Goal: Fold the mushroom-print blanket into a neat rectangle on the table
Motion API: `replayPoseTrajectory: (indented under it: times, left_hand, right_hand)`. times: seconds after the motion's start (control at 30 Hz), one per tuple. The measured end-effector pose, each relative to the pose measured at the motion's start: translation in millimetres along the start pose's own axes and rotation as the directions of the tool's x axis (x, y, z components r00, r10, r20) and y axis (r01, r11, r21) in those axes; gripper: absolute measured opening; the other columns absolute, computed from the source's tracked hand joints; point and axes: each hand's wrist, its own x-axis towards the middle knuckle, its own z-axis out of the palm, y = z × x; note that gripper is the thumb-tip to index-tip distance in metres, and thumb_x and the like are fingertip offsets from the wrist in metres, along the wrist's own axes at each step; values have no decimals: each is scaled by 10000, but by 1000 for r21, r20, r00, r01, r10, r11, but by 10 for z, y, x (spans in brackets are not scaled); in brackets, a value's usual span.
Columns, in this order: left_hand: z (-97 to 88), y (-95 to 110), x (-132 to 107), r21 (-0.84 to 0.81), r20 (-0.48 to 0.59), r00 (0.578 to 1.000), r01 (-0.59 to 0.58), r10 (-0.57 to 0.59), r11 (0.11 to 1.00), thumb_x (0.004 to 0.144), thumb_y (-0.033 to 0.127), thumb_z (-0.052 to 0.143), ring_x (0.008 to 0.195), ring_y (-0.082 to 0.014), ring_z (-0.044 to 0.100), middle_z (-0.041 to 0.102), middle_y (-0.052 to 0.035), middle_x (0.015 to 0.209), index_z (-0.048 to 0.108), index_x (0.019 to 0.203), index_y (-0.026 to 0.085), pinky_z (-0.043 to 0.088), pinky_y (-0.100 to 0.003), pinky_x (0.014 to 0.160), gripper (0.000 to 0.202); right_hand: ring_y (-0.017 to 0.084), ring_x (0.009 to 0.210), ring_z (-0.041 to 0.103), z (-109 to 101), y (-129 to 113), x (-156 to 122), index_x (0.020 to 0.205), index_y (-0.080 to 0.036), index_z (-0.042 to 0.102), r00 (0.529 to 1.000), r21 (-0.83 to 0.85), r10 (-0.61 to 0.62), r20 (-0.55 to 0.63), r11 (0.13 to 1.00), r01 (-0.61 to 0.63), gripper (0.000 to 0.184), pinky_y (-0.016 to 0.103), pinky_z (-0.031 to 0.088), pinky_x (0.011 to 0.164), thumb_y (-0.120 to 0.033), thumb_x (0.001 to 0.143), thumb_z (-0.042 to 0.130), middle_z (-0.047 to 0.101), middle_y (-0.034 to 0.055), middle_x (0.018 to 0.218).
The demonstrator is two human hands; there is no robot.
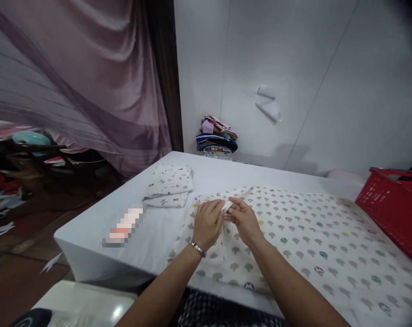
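- Wall point(246, 59): wh. panels w/ thin seams, fills the bkgd.
- Curtain point(110, 68): pinkish-purple, hangs on the L, next to a dk vertical post.
- Tabletop point(154, 231): covered in wh. fabric, runs from the ctr to the R.
- Mushroom-print cloth point(301, 240): wh. w/ gray mushrooms + a few colored ones; spread flat over ctr & R of the tabletop, its L part rumpled & folded up at the hands.
- Red basket point(393, 209): far R, just beside the cloth, perforated side, partly out of view.
- Folded fabric point(170, 184): wh. w/ small dk print, on the tabletop, L of & near the cloth.
- Clothes pile point(217, 136): mixed colors, stacked by the wall, past the tabletop's far edge.
- L hand point(208, 222): grip closed, thumb & fingers pinching the cloth's wh. edge.
- R hand point(243, 220): grip also closed on that edge, thumb vs. fingertips, just beside L hand; both abv. the cloth's L part.
- Pixelated item point(124, 226): on the tabletop, front L; can't tell what.
- Wh. scraps point(269, 104): stuck on the wall.
- Bracelet point(198, 249): silvery, L wrist.
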Motion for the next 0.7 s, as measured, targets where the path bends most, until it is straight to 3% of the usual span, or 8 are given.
replayPoseTrajectory:
  times: [0.23,0.37,0.53,0.6,0.7]
  left_hand:
    - [8,38,-42,72,36,999,17,-20,997,869,289,462,1061,-231,530,608,-110,1136,534,1201,194,383,-398,910,352]
    - [5,21,-13,67,2,996,93,-94,993,842,291,503,1019,-230,551,632,-98,1076,591,1102,200,399,-391,893,289]
    - [-8,-173,116,-133,52,966,257,-252,957,808,218,480,955,-198,573,661,-53,996,650,969,217,428,-352,864,234]
    - [-9,-354,242,-279,123,912,411,-392,868,795,222,470,888,-179,593,676,-37,928,667,914,212,452,-319,820,231]
    - [-10,-717,542,-397,245,728,678,-641,618,766,264,502,764,-167,608,680,-36,814,669,859,183,482,-293,710,208]
  right_hand:
    - [105,612,556,-40,-3,2,997,-182,612,1000,-86,13,-13,996,-14,412,234,483,554,-208,597,709,595,-30,690]
    - [115,685,574,-22,17,4,1011,-183,618,1000,-139,12,8,990,-11,390,245,496,604,-227,628,679,628,-14,754]
    - [198,952,599,-13,87,-5,1151,-238,572,998,-212,22,65,977,-8,534,273,513,632,-244,630,686,659,30,1010]
    - [218,986,594,-76,141,-17,1164,-255,572,997,-263,19,73,965,1,556,279,510,617,-249,622,694,650,44,1079]
    - [213,895,615,-264,234,-63,1083,-239,631,996,-383,57,61,923,-30,452,286,498,589,-282,637,689,678,54,992]
